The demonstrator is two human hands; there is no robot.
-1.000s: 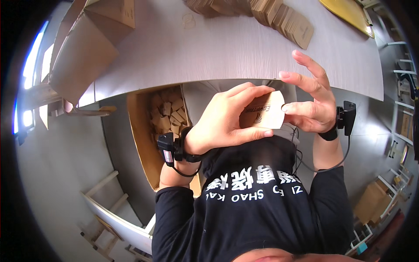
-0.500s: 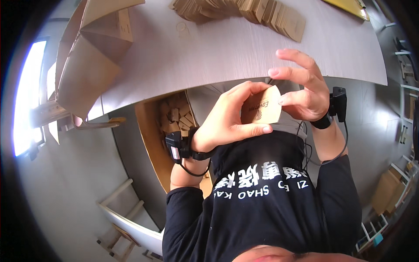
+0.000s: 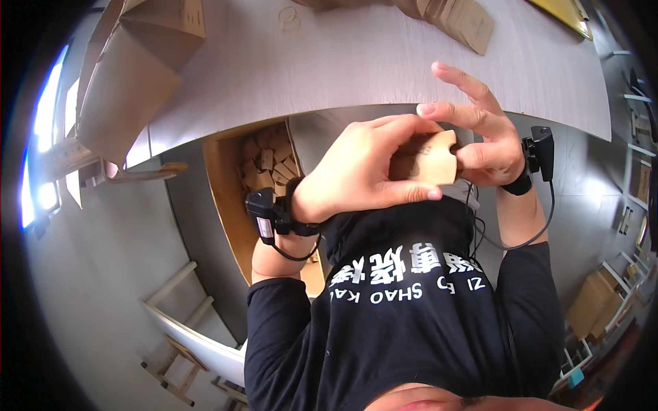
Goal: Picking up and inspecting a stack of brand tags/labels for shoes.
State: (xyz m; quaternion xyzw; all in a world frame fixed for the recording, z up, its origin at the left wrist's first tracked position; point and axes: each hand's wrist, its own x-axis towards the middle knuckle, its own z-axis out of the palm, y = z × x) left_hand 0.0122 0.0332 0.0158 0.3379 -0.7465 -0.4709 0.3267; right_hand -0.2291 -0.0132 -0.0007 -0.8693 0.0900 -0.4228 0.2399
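My left hand (image 3: 363, 164) is wrapped round a small brown cardboard box (image 3: 437, 163), fingers over its far side and thumb along its near side. The box is bowed open, with dark print on one face and a notch in the end toward my right hand. My right hand (image 3: 483, 140) has two fingers stretched out and apart above the box. Another digit of it pokes at the notched end; its tip is hidden behind the cardboard edge. Both hands are in front of my body, just off the table's near edge.
Flat brown cardboard pieces (image 3: 466, 24) lie fanned on the pale table (image 3: 329, 75). A large open carton (image 3: 130, 82) stands at the left. Below the table edge, a cardboard bin (image 3: 226, 198) holds several small brown boxes (image 3: 271, 164). A yellow object (image 3: 565, 15) lies far right.
The box has turned and bowed wider, its notched end now facing my right hand. A right-hand digit has moved into that end. The view has shifted slightly.
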